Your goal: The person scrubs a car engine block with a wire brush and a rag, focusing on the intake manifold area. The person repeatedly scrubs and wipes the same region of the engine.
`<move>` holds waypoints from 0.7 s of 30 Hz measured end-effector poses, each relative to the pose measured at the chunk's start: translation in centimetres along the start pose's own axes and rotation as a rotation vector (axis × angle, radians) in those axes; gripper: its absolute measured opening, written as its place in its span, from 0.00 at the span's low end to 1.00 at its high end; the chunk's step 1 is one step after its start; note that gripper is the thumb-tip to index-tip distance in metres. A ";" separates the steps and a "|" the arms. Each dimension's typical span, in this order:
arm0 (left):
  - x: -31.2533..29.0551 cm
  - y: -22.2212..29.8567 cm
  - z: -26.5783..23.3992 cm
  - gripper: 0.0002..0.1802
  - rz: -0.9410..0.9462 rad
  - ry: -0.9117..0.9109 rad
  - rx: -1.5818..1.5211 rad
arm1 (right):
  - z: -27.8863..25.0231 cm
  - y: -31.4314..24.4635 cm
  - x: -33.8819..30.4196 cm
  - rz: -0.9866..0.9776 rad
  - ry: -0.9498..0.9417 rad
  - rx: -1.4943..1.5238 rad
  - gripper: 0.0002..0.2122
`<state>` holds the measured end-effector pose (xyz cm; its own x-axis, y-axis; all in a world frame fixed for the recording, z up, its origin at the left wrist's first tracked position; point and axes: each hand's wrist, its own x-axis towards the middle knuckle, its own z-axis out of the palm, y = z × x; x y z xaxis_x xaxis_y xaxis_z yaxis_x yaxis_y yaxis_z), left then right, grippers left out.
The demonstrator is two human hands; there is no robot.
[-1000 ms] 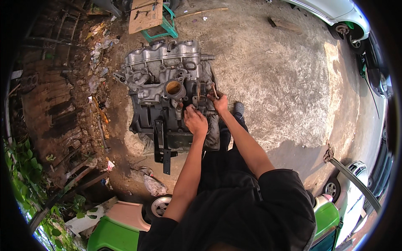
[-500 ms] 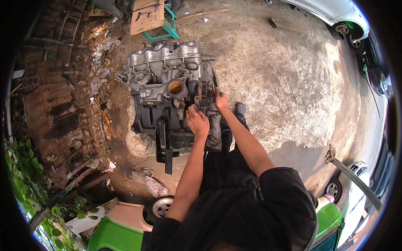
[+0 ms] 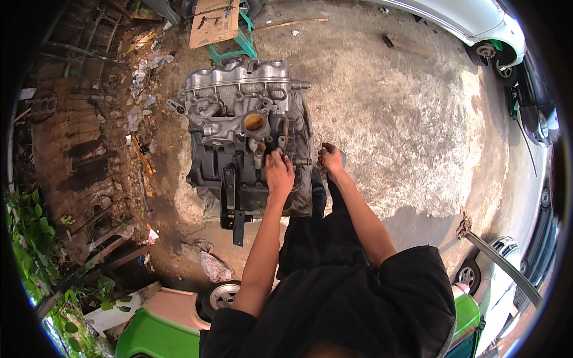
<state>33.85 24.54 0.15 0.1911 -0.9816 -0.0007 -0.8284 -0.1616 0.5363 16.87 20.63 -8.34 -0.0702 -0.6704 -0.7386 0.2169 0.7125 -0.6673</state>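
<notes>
A partly stripped car engine [image 3: 209, 158] stands before me, with a silver ribbed cover [image 3: 239, 77] along its far side and a round open throat [image 3: 254, 122] near its middle. A black metal bracket [image 3: 230, 197] juts from its near side. My left hand [image 3: 279, 174] rests at the engine's near right part, its fingers bent against a fitting they hide. Just off the engine's right side is my right hand [image 3: 331, 160], its fingers closed together. A small dark shape shows at its fingertips, too small to name.
A wooden board on a green stool [image 3: 216, 27] stands beyond the engine. Litter and planks [image 3: 77, 119] lie along the left. A silver car [image 3: 459, 18] is at the far right, a green vehicle [image 3: 158, 334] behind me. A pole [image 3: 501, 259] slants at the lower right.
My right hand has come away from the engine's right side, moving nearer to me and slightly right. My left hand has stayed at nearly the same spot on the engine.
</notes>
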 end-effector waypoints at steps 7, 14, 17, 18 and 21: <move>-0.4 -0.5 0.4 0.12 0.124 0.103 -0.037 | 4.9 -2.2 -0.9 0.063 0.227 0.318 0.18; -0.4 -0.5 0.1 0.11 0.051 0.052 -0.141 | 6.4 -0.9 -0.2 -0.065 0.141 -0.108 0.23; -0.2 -0.5 0.0 0.10 0.074 0.073 -0.144 | 6.3 -0.7 0.0 -0.185 0.491 0.142 0.25; -0.2 -0.5 0.1 0.09 0.075 0.072 -0.141 | 6.3 -0.6 -0.2 -0.126 0.385 0.092 0.25; -0.2 -0.5 0.3 0.08 0.097 0.138 -0.153 | 6.6 -0.2 -1.1 0.066 -0.143 -0.033 0.24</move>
<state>34.03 24.76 -0.38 0.1934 -0.9668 0.1668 -0.7590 -0.0397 0.6499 23.39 19.90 -6.75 0.0835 -0.6428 -0.7615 0.1846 0.7609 -0.6221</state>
